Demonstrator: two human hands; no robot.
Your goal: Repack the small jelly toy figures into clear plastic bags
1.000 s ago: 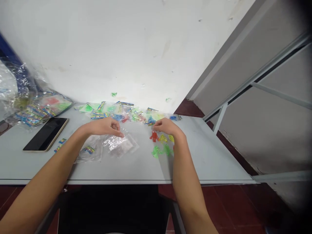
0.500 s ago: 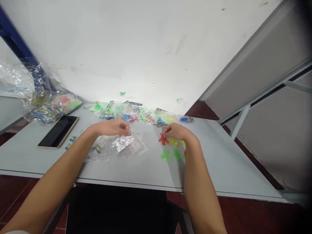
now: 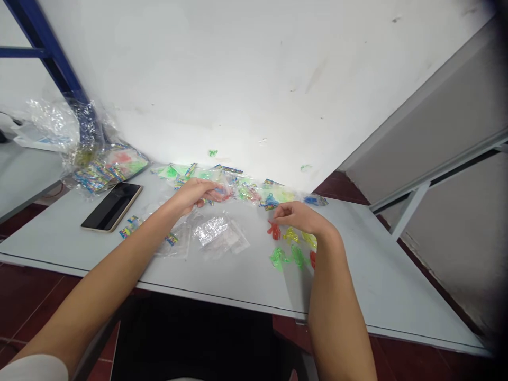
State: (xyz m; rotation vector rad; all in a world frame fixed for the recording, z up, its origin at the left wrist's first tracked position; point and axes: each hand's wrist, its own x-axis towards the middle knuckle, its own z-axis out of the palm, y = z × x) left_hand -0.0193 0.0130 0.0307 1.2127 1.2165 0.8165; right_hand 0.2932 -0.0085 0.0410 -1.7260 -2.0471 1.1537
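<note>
My right hand [image 3: 292,217] pinches a small red hand-shaped rubbery toy [image 3: 274,231] just at the tabletop. Beside it lie a yellow toy [image 3: 291,235] and two green toys [image 3: 279,257], with another red one partly hidden by my right forearm. My left hand [image 3: 197,194] reaches over the row of packets at the wall, fingers stretched out and thumb apart. Under its fingertips is a clear packet [image 3: 222,193] with something red and blue inside; whether they touch it I cannot tell. Nearer me lie emptied-looking clear bags [image 3: 216,233].
A phone [image 3: 111,207] lies on the left of the grey table [image 3: 238,283]. Behind it sits a large clear bag [image 3: 107,166] of packets with colourful labels. Torn label strips [image 3: 133,225] lie by the phone. A white wall [image 3: 238,79] rises along the far edge.
My left hand has moved away from the clear bags to the packets at the wall, and its fingers have opened out. My right hand stays at the red toy. The view has shifted slightly.
</note>
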